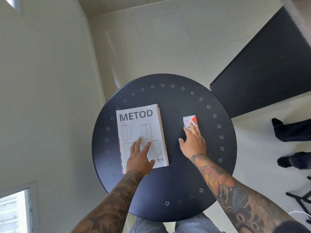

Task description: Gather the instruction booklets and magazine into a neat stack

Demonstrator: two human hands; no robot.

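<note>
A white METOD instruction booklet (138, 121) lies on top of a stack on the left half of the round dark table (176, 101). Edges of other booklets and a red-edged magazine (120, 148) peek out beneath it. My left hand (139, 157) rests flat on the lower part of that booklet, fingers spread. To the right lies a small white and red leaflet (189, 121), apart from the stack. My right hand (193, 142) lies flat with its fingertips on the leaflet's near edge, covering part of it.
A large black panel (269, 69) stands beyond the table at the upper right. Another person's dark shoes and trouser legs (292, 132) are on the pale floor at the right. A wall with a window runs along the left.
</note>
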